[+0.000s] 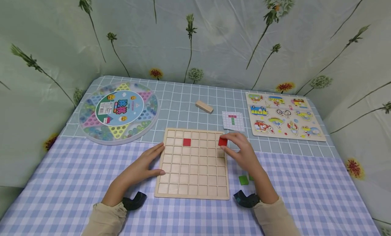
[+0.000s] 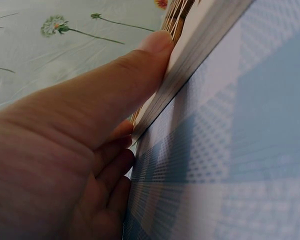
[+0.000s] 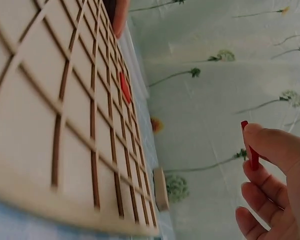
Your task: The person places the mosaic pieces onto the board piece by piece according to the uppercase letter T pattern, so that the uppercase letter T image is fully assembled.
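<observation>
one red square (image 1: 187, 142) set in board (image 1: 185, 169); second red square (image 1: 222, 141) pinched by right grip (image 1: 243, 155), held above far right corner, unplaced; left grip (image 1: 142, 165) unclenched at board's left edge; green squares (image 1: 243, 180) off board, presumably yet to be placed.

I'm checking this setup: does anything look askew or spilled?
Nothing looks spilled. The wooden block beyond the grid board lies at a slant to the board's far edge, so it looks slightly askew.
</observation>
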`<state>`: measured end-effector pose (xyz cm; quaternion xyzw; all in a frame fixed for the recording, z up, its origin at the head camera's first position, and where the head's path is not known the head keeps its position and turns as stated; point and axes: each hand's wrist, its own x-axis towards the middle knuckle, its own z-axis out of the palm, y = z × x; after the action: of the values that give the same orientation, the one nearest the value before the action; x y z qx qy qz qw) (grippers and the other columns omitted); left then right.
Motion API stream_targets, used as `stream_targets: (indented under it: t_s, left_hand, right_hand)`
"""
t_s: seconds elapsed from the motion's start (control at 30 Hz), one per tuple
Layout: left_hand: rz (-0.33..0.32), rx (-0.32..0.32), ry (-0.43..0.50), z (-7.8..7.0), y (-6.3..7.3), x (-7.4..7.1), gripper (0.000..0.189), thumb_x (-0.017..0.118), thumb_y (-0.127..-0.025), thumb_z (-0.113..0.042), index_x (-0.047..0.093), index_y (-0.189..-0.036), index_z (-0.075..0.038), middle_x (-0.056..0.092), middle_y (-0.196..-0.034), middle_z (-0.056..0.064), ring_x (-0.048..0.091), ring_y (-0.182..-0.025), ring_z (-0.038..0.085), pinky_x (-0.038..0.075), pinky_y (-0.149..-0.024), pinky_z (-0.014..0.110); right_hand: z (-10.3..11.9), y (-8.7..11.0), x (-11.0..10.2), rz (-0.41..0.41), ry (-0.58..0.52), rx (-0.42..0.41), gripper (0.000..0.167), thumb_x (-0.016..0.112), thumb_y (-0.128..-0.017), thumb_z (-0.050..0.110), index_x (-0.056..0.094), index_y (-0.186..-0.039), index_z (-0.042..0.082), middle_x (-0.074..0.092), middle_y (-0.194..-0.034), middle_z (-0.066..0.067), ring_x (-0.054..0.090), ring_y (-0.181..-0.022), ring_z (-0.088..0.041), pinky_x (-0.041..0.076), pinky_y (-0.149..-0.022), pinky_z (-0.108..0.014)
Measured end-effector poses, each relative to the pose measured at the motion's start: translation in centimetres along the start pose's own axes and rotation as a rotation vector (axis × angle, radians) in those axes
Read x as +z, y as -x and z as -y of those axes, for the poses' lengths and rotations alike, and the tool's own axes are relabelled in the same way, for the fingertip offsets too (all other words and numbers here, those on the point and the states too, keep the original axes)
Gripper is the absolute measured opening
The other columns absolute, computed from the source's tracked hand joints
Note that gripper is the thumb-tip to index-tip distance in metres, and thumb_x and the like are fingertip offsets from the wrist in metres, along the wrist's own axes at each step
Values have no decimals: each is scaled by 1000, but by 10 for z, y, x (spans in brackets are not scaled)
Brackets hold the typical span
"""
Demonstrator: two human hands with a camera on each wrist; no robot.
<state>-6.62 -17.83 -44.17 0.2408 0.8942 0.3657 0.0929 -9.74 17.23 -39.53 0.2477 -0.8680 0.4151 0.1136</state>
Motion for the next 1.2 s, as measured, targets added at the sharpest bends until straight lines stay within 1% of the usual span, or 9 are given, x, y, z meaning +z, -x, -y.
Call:
stream_targets:
  t_s: [0.13, 0.3, 0.47, 0.57, 0.67, 0.83, 0.93, 1.1, 1.2]
  left_hand:
    - [16, -23, 3, 1, 0, -1, 87, 68, -76, -43, 25, -142, -3, 19, -147, 11, 19, -131, 33, 23, -101, 49]
    - [33, -32, 12, 1, 0, -1, 88, 67, -76, -45, 24, -142, -4, 18, -147, 9, 18, -131, 31, 23, -102, 48]
    - [35, -34, 15, 1, -1, -2, 88, 67, -76, -43, 24, -142, -5, 17, -148, 9, 17, -132, 31, 23, -102, 48]
    - [33, -30, 15, 0, -1, -2, 88, 67, -76, -43, 24, -142, -5, 18, -148, 9, 18, -132, 31, 23, -102, 48]
    - [29, -25, 13, 1, -1, -1, 88, 67, -77, -42, 24, -142, -4, 18, -147, 9, 18, -131, 31, 23, -102, 48]
    - [12, -4, 0, 1, 0, 0, 88, 68, -76, -41, 25, -141, -2, 19, -147, 12, 20, -130, 34, 24, -100, 50]
    - [8, 5, -6, 1, 0, 0, 87, 68, -76, -40, 26, -141, -1, 20, -146, 12, 20, -130, 35, 24, -100, 51]
    - [19, 0, 4, 0, -1, -1, 87, 68, -77, -40, 25, -141, -1, 19, -147, 12, 19, -130, 34, 24, -100, 51]
    - [22, -3, 7, 1, -1, 0, 87, 68, -77, -40, 24, -141, -1, 19, -147, 12, 19, -131, 34, 23, -100, 51]
  right_hand:
    - [4, -17, 17, -9, -83, -3, 32, 71, -77, 8, 65, -108, 7, 58, -104, -3, 49, -101, -17, 43, -84, -39]
    - [4, -33, 42, -6, -150, 27, 34, 71, -77, 9, 63, -109, 4, 60, -104, -6, 52, -98, -17, 44, -80, -35]
    - [-1, -39, 66, 24, -209, 78, 31, 71, -76, 10, 63, -106, 4, 60, -100, -6, 53, -94, -19, 44, -79, -36]
    - [-6, -37, 76, 49, -254, 141, 29, 71, -77, 14, 65, -104, 8, 59, -99, -3, 55, -92, -18, 45, -81, -37]
    - [-11, -36, 83, 75, -220, 164, 27, 72, -76, 18, 66, -102, 10, 59, -98, -1, 55, -93, -15, 44, -82, -34]
    - [-12, -36, 88, 117, -94, 129, 22, 71, -78, 15, 67, -98, 9, 60, -99, -2, 51, -99, -18, 39, -88, -35]
    - [-11, -35, 88, 140, -50, 133, 21, 71, -78, 14, 67, -99, 10, 58, -100, -2, 49, -100, -20, 36, -89, -37]
    - [-8, -34, 87, 159, -31, 146, 23, 71, -78, 17, 68, -100, 11, 56, -101, -1, 47, -101, -20, 34, -89, -38]
    - [-7, -33, 85, 189, -23, 160, 28, 71, -78, 19, 67, -105, 11, 56, -104, -2, 46, -103, -20, 35, -90, -40]
